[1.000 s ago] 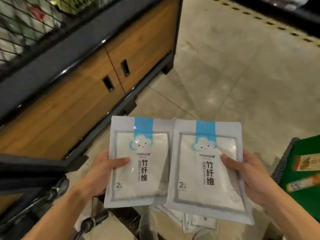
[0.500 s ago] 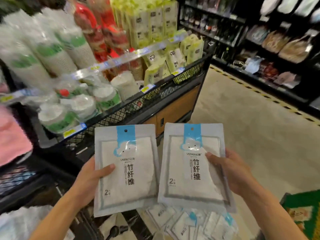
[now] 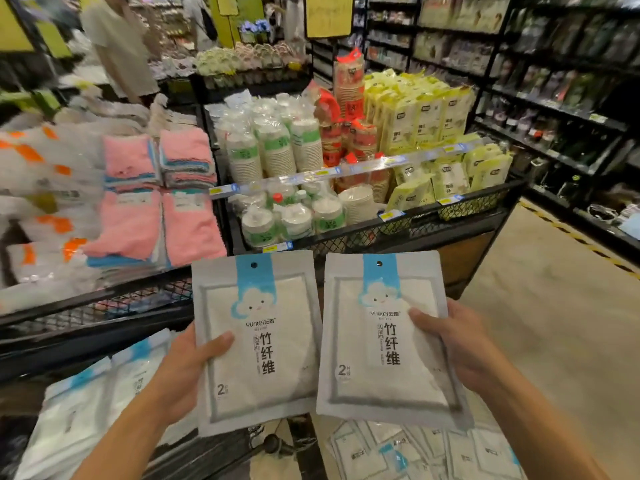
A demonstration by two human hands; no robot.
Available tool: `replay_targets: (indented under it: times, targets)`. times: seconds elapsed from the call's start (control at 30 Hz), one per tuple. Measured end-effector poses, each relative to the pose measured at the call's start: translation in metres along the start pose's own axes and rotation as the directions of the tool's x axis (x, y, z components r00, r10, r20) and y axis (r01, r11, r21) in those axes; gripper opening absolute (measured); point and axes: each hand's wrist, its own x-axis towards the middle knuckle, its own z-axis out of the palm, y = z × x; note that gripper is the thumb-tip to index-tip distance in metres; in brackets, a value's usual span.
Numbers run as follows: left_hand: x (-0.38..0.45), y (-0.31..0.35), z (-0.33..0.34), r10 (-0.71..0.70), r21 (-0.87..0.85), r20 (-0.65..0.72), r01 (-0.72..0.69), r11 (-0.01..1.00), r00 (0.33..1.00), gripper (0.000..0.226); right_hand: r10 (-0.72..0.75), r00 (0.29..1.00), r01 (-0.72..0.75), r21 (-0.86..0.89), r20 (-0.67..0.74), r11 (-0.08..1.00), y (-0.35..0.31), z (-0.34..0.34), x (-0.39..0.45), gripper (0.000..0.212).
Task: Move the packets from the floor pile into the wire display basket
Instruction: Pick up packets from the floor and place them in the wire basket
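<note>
Holding one packet in each hand, you keep them upright side by side at chest height. Your left hand [image 3: 180,372] grips the left packet [image 3: 258,341], thumb on its front; your right hand [image 3: 460,344] grips the right packet [image 3: 384,341] likewise. More packets [image 3: 426,452] lie on the floor below. Black wire baskets [image 3: 104,306] stand just ahead.

Basket rim [image 3: 104,306] ahead; aisle floor [image 3: 554,323] open

Both packets [image 3: 258,341] raised from floor to basket [image 3: 104,306] height.
</note>
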Motion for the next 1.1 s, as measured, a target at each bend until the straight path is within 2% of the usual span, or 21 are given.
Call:
replay_targets:
  times: [0.03, 0.13, 0.2, 0.4, 0.57, 0.83, 0.97, 1.1]
  targets:
    - [-0.016, -0.002, -0.003, 0.000, -0.011, -0.025, -0.001, 1.000, 1.000, 0.104, -0.010, 1.000, 0.010, -0.011, 0.029, 1.000, -0.001, 0.004, -0.007, 0.025]
    - [-0.063, -0.010, -0.015, 0.021, -0.078, -0.087, -0.028, 0.997, 0.996, 0.053, -0.036, 0.992, 0.043, -0.057, 0.123, 0.997, 0.000, 0.016, -0.028, 0.027]
    - [-0.091, -0.015, -0.024, 0.007, -0.117, -0.137, -0.023, 0.993, 0.991, 0.046, -0.050, 0.983, 0.064, -0.080, 0.175, 0.995, 0.003, 0.026, -0.039, 0.027]
    - [-0.158, -0.031, -0.068, 0.039, -0.207, -0.243, -0.092, 0.974, 0.969, 0.042, -0.068, 0.945, 0.114, -0.129, 0.319, 0.985, 0.006, 0.069, -0.066, 0.025]
    - [-0.204, -0.029, -0.128, 0.073, -0.235, -0.341, -0.160, 0.959, 0.937, 0.044, -0.090, 0.907, 0.162, -0.142, 0.411, 0.977, 0.018, 0.135, -0.083, 0.025]
    - [-0.244, -0.025, -0.219, 0.052, -0.173, -0.547, -0.173, 0.970, 0.835, 0.044, -0.047, 0.879, 0.158, -0.198, 0.475, 0.967, 0.051, 0.251, -0.096, 0.024]
    - [-0.251, -0.029, -0.263, 0.007, -0.212, -0.560, -0.152, 0.965, 0.829, 0.050, 0.015, 0.873, 0.114, -0.234, 0.487, 0.966, 0.073, 0.299, -0.100, 0.025]
    - [-0.241, -0.032, -0.292, -0.012, -0.224, -0.553, -0.135, 0.965, 0.833, 0.044, 0.051, 0.893, 0.075, -0.260, 0.447, 0.963, 0.091, 0.336, -0.088, 0.023]
